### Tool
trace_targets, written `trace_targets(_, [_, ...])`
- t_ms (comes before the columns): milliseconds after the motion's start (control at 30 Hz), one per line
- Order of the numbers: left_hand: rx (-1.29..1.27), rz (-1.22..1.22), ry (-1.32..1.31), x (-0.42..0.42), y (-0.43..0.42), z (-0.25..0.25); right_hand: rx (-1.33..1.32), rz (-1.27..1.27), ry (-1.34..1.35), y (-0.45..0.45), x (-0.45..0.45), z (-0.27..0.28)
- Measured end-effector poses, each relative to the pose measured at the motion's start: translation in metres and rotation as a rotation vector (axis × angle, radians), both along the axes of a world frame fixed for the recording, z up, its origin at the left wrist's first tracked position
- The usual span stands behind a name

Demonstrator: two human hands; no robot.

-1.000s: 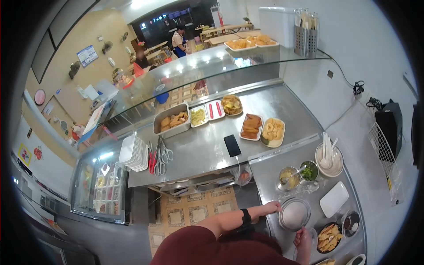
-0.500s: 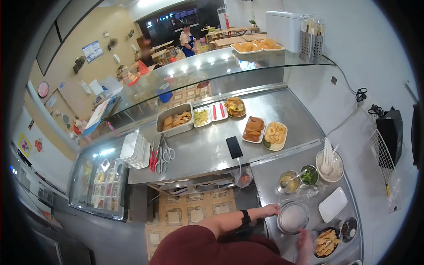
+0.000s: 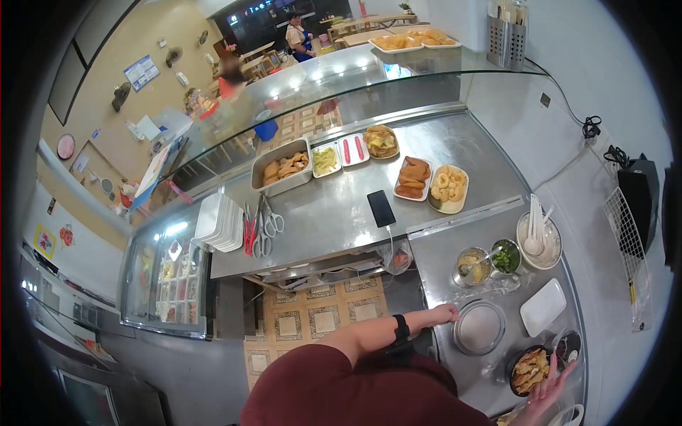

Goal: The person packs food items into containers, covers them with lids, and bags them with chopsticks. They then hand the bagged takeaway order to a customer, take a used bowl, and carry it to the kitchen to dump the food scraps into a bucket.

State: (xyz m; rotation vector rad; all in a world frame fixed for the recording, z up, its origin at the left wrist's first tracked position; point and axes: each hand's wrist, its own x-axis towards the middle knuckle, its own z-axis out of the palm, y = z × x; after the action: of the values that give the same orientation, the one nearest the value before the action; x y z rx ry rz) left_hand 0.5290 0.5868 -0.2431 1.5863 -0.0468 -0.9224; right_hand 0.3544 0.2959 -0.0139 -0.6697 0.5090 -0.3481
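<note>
tub (image 3: 479, 327) of pale stuff, round, on metal counter (image 3: 444, 270), left of white tray (image 3: 543, 307). left hand (image 3: 445, 313) at tub's left rim, fingers curled in narrow; cannot tell if they grip the rim. right hand (image 3: 548, 387) open, fingers spread wide, at the right edge of black bowl (image 3: 531, 371) with fried pieces; fingertips point up toward jar (image 3: 568, 347) of dark stuff. cannot tell if they touch bowl or jar. two metal cups (image 3: 472, 266) (image 3: 506, 256) side by side above tub, one with yellowish stuff and a spoon, the other with chopped greens. bowl with white spoons (image 3: 539, 241) right of cups. phone (image 3: 381, 209) flat on the upper counter, cable plugged in.
</note>
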Motion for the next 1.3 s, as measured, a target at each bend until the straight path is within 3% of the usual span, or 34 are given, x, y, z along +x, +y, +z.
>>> trace_targets(700, [-0.003,0.026,-0.018,0.002,-0.002,-0.027,-0.032,0.067,-0.01,-0.003,0.006,-0.034])
trace_targets(767, [-0.004,0.027,-0.017,0.002,-0.003,-0.031,-0.043,0.067,0.029,0.009,0.008,-0.021])
trace_targets(867, [-0.008,0.024,-0.036,0.003,-0.003,-0.037,-0.307,0.207,0.322,0.045,0.015,0.04])
trace_targets(1300, [-0.005,0.014,-0.009,0.003,-0.003,-0.028,-0.18,0.145,0.313,0.042,0.018,0.021])
